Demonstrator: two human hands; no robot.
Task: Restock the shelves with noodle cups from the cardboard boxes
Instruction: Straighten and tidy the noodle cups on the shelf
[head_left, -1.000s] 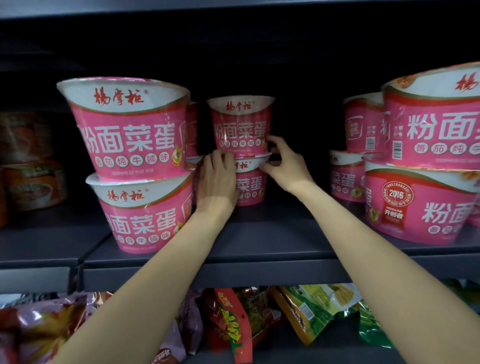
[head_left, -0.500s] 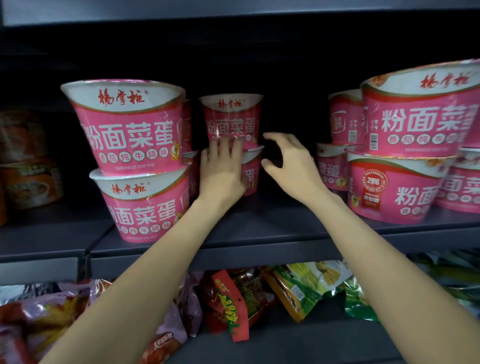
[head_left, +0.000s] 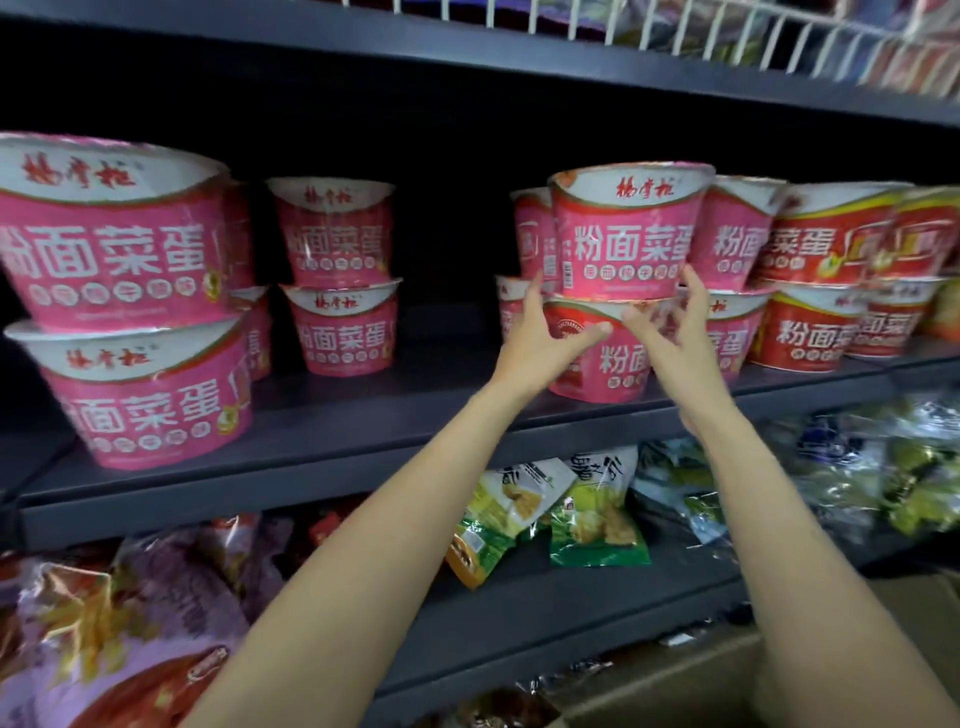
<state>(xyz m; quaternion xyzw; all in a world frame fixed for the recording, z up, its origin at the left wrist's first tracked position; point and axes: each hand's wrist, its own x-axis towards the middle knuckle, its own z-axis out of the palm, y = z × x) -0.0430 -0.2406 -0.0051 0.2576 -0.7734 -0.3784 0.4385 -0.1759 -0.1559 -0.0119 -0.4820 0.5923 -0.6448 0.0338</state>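
Note:
Pink noodle cups stand in stacks of two on the dark shelf. A front stack stands right of centre: an upper cup on a lower cup. My left hand touches the upper cup's left base with fingers pointing up, its thumb across the lower cup's lid. My right hand reaches the same cup's right base with fingers spread and fairly straight. A large stack stands at the near left and a smaller one further back.
Red noodle cups fill the shelf's right end. Bare shelf lies between the back stack and my hands. Snack bags lie on the shelf below. A cardboard box shows at lower right, a white wire rack above.
Both hands left the small back stack and moved right to the front stack right of centre. The view swung right and up.

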